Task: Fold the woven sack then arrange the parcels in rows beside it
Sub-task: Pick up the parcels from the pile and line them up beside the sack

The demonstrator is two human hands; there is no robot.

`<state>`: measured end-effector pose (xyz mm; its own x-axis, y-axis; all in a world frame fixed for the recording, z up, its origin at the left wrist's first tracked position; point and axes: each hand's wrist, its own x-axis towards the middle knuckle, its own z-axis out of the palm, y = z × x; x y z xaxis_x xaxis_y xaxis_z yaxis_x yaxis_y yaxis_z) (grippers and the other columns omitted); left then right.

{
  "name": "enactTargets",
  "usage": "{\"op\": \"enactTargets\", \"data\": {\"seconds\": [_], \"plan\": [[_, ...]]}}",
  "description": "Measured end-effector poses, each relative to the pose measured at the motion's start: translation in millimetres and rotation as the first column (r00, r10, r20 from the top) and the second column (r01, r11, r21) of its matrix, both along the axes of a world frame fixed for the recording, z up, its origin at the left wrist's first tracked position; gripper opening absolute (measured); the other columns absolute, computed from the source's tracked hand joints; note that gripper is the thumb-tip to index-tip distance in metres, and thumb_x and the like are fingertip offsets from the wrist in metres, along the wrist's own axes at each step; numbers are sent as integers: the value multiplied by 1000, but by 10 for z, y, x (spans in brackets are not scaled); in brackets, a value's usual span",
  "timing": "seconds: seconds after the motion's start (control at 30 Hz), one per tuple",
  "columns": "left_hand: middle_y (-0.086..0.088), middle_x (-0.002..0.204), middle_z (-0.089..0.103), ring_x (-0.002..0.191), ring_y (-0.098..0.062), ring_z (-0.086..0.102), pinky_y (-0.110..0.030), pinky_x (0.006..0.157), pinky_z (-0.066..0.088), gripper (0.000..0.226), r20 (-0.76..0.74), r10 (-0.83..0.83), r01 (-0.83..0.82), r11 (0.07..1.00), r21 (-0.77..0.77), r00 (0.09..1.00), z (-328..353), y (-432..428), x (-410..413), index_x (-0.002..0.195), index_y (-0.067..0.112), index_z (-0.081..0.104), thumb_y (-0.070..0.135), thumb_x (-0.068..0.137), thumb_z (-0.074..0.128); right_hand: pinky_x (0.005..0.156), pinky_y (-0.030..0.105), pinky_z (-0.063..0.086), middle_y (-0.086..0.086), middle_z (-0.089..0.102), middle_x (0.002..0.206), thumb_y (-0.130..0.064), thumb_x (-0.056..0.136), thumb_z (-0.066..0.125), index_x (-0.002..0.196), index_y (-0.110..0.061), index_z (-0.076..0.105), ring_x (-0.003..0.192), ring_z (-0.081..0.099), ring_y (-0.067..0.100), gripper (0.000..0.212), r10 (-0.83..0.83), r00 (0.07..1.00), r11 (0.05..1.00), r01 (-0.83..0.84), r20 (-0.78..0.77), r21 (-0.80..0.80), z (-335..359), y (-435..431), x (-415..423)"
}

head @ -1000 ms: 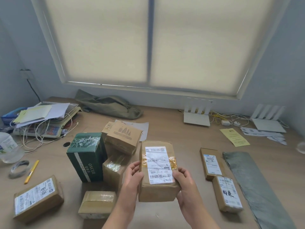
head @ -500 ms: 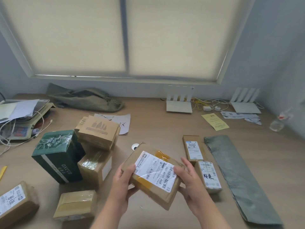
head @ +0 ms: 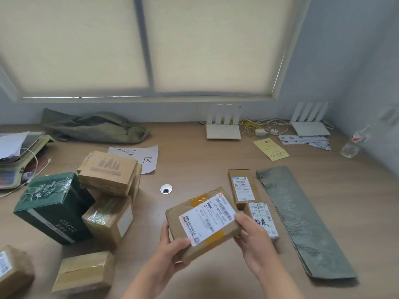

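Note:
A brown cardboard parcel [head: 203, 223] with a white shipping label is held above the desk, tilted, between my left hand [head: 172, 251] at its near-left corner and my right hand [head: 252, 240] at its right side. The folded grey-green woven sack [head: 302, 221] lies flat as a long strip on the right. Beside its left edge two small labelled parcels lie end to end: the far one [head: 243, 187] and the near one [head: 262, 219], partly hidden by my right hand. A pile of other parcels sits at the left, among them a green box [head: 54, 208].
More brown boxes [head: 108, 171] [head: 108, 219] [head: 84, 270] [head: 13, 268] crowd the left side. A second crumpled sack [head: 92, 128], two white routers [head: 223, 126] [head: 311, 121], cables, a yellow slip [head: 271, 148], a plastic bottle [head: 354, 143] and a desk grommet hole [head: 166, 189] are also on the desk [head: 194, 156].
Both hands have carried the labelled parcel rightward and turned it at an angle, closer to the two small parcels by the sack. The camera has swung to the right.

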<state>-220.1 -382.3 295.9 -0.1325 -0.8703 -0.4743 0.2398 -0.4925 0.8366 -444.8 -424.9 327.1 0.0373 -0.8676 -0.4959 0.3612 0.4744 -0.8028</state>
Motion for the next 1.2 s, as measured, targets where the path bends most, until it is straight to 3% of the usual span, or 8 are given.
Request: {"op": "enactTargets", "data": {"seconds": [0.1, 0.23, 0.4, 0.67, 0.83, 0.93, 1.03, 1.2], "plan": [[-6, 116, 75, 91, -35, 73, -50, 84, 57, 99, -64, 154, -154, 988, 7, 986, -120, -45, -254, 136, 53, 28, 30, 58, 85, 101, 35, 46, 13, 71, 122, -7, 89, 68, 146, -21, 38, 114, 67, 22, 66, -121, 982, 992, 124, 148, -11, -87, 18, 127], [-12, 126, 62, 99, -39, 72, -47, 74, 60, 97, -69, 371, -369, 929, 38, 926, -330, -117, -627, 125, 30, 33, 34, 45, 89, 103, 40, 49, 6, 73, 119, -16, 96, 60, 124, -16, 63, 112, 68, 20, 29, 76, 996, 991, -79, -37, -109, -166, 50, 218], [-14, 113, 65, 93, -20, 67, -22, 73, 52, 79, 201, 389, -383, 921, -72, 899, -472, -245, -824, 109, 9, 46, 41, 49, 86, 94, 28, 50, -10, 75, 114, -12, 97, 58, 123, -31, 64, 108, 68, 8, 33, 154, 962, 976, -184, -224, -119, -319, -122, 22], [24, 123, 67, 102, 4, 68, -31, 95, 53, 85, 415, 199, -187, 980, -70, 888, -932, -652, -950, 137, 46, 35, 51, 64, 78, 102, 22, 43, -20, 63, 131, -18, 100, 52, 145, -35, 46, 125, 55, 2, 48, 166, 840, 972, -227, -517, -57, -919, -603, -81], [29, 117, 68, 98, 12, 66, -11, 79, 48, 66, 434, 196, -178, 981, -81, 879, -1157, -918, -998, 129, 51, 42, 28, 80, 81, 114, 27, 36, -17, 50, 144, -6, 97, 52, 156, -31, 25, 132, 46, 3, 69, 247, 800, 955, -296, -547, -2, -1137, -895, -71], [33, 112, 69, 99, 12, 65, -4, 75, 46, 60, 473, 184, -161, 983, -89, 861, -1221, -1117, -975, 125, 52, 49, 27, 80, 79, 92, -1, 36, -29, 48, 132, -3, 95, 54, 156, -28, 25, 116, 49, -14, 72, 267, 752, 943, -333, -602, 2, -1233, -1065, -67], [32, 109, 70, 99, 11, 65, -2, 75, 45, 59, 480, 190, -165, 982, -95, 856, -1285, -1342, -959, 129, 46, 52, 28, 79, 80, 75, -11, 29, -18, 50, 135, -3, 96, 56, 154, -25, 29, 119, 48, -3, 68, 220, 709, 951, -308, -670, -13, -1277, -1267, -40], [29, 113, 70, 101, 13, 64, -17, 93, 51, 63, 456, 166, -145, 986, -82, 874, -1383, -1798, -934, 134, 45, 51, 34, 78, 79, 97, 8, 29, -7, 48, 149, -4, 96, 56, 152, -22, 36, 122, 39, -3, 63, 160, 668, 953, -295, -726, -61, -1298, -1667, -14]]}}
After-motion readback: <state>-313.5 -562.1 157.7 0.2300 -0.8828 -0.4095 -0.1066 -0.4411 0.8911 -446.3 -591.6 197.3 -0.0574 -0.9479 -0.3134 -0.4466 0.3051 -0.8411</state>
